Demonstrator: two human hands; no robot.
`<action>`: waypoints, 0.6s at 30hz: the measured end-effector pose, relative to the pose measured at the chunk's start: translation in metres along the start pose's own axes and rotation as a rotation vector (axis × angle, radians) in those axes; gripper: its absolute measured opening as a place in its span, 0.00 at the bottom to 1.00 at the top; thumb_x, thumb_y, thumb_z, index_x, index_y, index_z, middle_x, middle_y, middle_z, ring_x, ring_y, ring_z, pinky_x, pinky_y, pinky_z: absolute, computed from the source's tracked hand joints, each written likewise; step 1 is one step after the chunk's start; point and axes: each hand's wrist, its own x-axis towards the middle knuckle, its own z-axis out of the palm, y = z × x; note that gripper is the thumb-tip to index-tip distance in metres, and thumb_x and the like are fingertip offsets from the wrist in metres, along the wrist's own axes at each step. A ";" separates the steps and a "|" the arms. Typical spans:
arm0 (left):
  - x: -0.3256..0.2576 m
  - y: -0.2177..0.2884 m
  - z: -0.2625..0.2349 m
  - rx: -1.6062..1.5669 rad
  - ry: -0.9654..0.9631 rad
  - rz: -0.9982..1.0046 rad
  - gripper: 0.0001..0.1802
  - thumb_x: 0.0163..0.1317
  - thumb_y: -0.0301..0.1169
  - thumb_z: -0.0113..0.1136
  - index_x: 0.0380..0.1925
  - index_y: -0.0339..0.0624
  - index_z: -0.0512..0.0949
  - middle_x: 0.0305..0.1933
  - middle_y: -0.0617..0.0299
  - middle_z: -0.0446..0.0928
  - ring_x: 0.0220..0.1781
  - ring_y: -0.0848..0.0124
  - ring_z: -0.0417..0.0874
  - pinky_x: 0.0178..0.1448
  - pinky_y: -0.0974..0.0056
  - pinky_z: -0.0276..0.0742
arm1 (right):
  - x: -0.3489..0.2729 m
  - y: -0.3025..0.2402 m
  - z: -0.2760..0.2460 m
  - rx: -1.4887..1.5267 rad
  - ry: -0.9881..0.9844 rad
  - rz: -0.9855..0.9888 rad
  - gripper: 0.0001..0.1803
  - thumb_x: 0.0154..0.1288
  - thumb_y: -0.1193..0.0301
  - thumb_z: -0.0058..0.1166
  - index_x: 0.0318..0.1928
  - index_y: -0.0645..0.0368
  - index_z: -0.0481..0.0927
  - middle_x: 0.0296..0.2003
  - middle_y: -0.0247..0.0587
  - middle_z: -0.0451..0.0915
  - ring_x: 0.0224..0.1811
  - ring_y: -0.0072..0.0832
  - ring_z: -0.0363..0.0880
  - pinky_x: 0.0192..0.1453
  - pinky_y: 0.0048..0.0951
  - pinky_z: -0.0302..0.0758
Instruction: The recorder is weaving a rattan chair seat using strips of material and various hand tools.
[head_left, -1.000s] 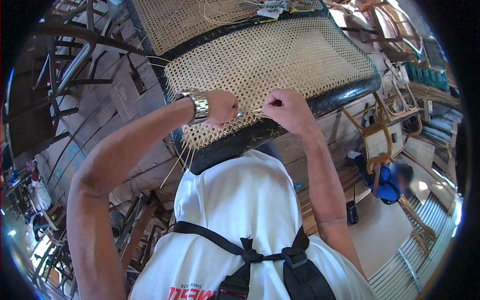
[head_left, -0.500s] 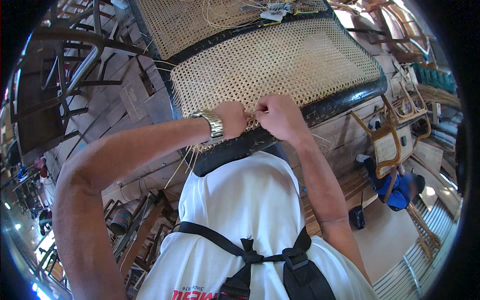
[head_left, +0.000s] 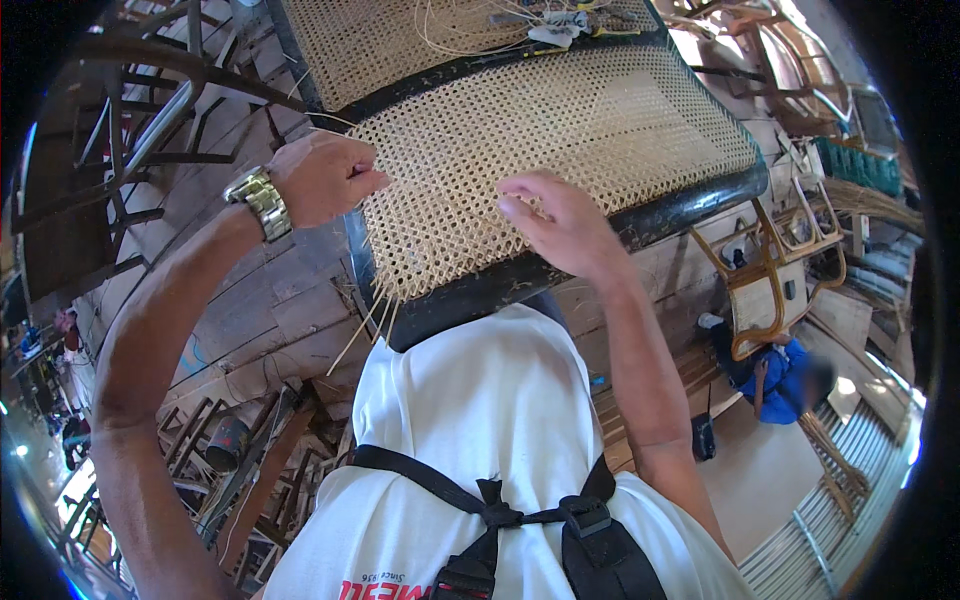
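Note:
A woven cane panel (head_left: 520, 150) in a black wooden frame (head_left: 690, 195) lies before me. My left hand (head_left: 325, 180), a metal watch on its wrist, is raised at the panel's left edge. Its thumb and fingers are pinched together; what they hold, if anything, is too thin to make out. Over the panel's near part hovers my right hand (head_left: 565, 220), thumb and forefinger apart, with nothing visible between them. Loose cane strands (head_left: 385, 310) stick out at the near left corner.
Beyond a black crossbar is a second cane panel (head_left: 370, 50), with loose strands and small tools (head_left: 565, 28) on it. Dark chair frames (head_left: 150, 110) stand at left. On the right, a person in blue (head_left: 780, 380) sits by a wooden chair (head_left: 765, 300).
My left hand has moved left and away from the right hand, up to the panel's left edge. My right hand has stayed near its place, and its fingers have parted.

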 end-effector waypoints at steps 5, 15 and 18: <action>0.000 0.034 -0.008 -0.300 0.085 0.139 0.22 0.69 0.46 0.59 0.27 0.37 0.78 0.21 0.53 0.75 0.24 0.61 0.76 0.32 0.54 0.70 | 0.020 -0.034 0.018 0.497 -0.014 0.008 0.13 0.70 0.62 0.59 0.41 0.59 0.86 0.35 0.41 0.86 0.36 0.27 0.83 0.41 0.32 0.77; 0.044 0.075 0.081 -0.181 -0.295 0.113 0.19 0.72 0.43 0.50 0.40 0.38 0.80 0.33 0.44 0.83 0.38 0.47 0.86 0.45 0.45 0.79 | 0.002 0.001 0.008 -0.241 0.052 0.041 0.11 0.63 0.66 0.63 0.36 0.63 0.85 0.29 0.46 0.83 0.32 0.36 0.83 0.40 0.35 0.78; 0.052 0.082 0.077 -0.004 -0.347 0.132 0.18 0.71 0.42 0.50 0.39 0.38 0.81 0.33 0.43 0.83 0.39 0.45 0.86 0.47 0.45 0.81 | 0.000 0.003 0.007 -0.255 0.099 0.057 0.11 0.62 0.67 0.63 0.35 0.64 0.84 0.31 0.49 0.84 0.34 0.42 0.84 0.41 0.39 0.78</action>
